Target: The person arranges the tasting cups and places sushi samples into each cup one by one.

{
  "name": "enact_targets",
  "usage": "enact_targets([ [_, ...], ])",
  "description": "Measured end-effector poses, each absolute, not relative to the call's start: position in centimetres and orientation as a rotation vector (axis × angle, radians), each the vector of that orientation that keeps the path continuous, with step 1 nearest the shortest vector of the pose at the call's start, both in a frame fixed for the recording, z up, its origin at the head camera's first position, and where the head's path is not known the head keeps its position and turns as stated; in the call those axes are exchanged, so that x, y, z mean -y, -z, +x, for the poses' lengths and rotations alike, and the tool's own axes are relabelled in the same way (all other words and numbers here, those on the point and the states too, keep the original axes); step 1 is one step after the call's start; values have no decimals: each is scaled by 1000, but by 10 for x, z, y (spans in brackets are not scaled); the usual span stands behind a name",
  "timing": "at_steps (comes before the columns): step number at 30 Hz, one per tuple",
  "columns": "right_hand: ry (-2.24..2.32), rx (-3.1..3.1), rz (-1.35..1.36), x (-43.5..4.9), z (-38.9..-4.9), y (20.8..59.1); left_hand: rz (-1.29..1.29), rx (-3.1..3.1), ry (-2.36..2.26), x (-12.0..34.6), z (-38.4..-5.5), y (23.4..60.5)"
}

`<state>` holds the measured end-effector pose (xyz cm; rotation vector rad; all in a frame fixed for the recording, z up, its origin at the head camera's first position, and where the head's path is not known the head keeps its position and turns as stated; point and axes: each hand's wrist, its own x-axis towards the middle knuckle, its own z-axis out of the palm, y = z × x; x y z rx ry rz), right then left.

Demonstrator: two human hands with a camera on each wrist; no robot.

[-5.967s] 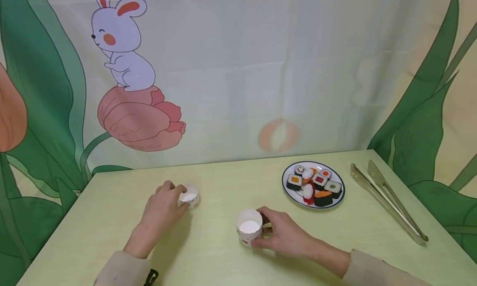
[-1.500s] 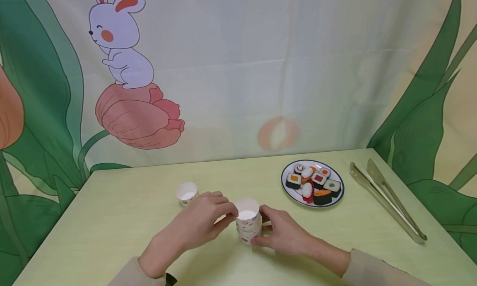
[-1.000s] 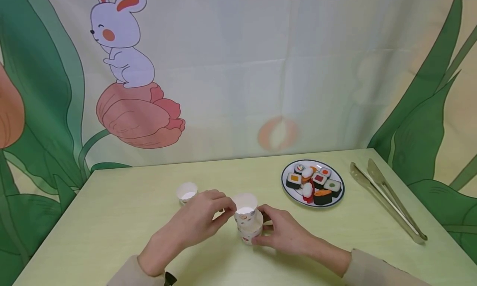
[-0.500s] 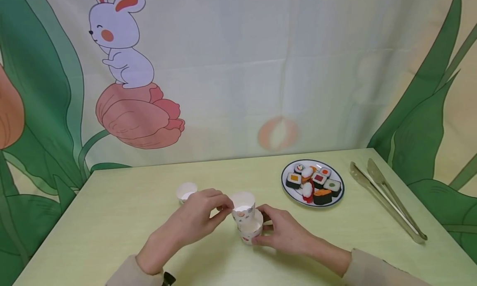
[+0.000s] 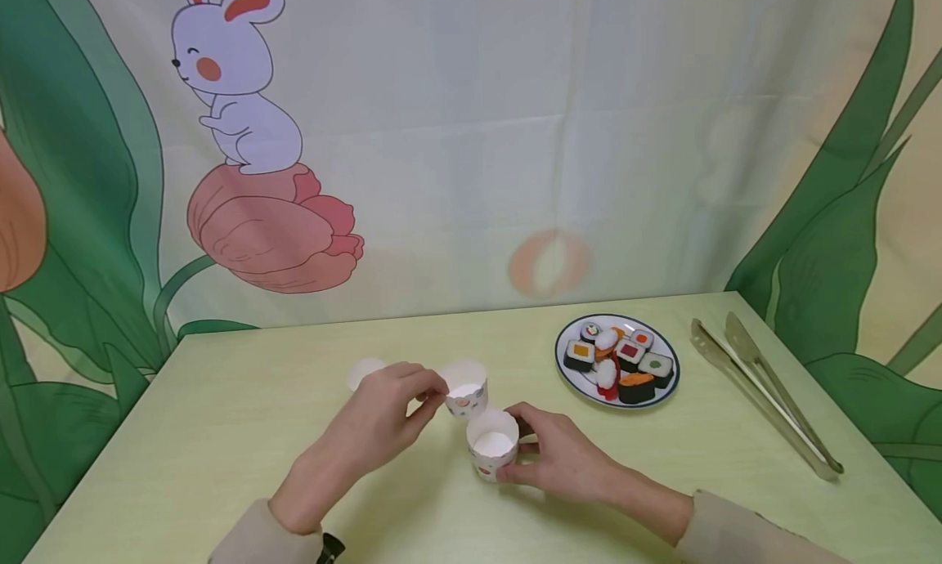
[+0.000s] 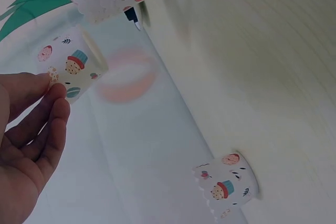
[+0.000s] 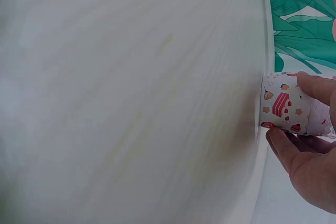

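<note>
In the head view my left hand (image 5: pixel 375 421) pinches the rim of a printed paper baking cup (image 5: pixel 467 396) between thumb and fingers, raised off the table. The left wrist view shows cupcake pictures on that cup (image 6: pixel 73 65). Just right of it and lower, a second paper baking cup (image 5: pixel 491 459) stands upright on the table, its inside white. My right hand (image 5: pixel 562 456) grips this one from the right side, as the right wrist view also shows on its cake-printed wall (image 7: pixel 286 106). A third baking cup (image 5: pixel 363 371) stands behind my left hand, partly hidden.
A blue-rimmed plate (image 5: pixel 570 388) of toy-like sushi pieces lies at the back right. Farther right are metal tongs (image 5: pixel 765 396), spread in a narrow V. A patterned cloth (image 5: pixel 456 155) with a rabbit hangs along the table's back edge.
From on top of the right cup, my left hand has lifted its baking cup and drawn it to the left, apart from it. My right hand stays on its cup.
</note>
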<state>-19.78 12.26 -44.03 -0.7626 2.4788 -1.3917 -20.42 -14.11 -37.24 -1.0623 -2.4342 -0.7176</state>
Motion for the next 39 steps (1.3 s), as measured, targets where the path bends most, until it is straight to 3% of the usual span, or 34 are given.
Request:
enact_targets([
  [14,1387,-2492,-771,-122,-197,442,-818,2542,647,149,-214,385],
  [39,1380,-2462,-738,-120,-198,440,-634,2682,608,161,-233,394],
])
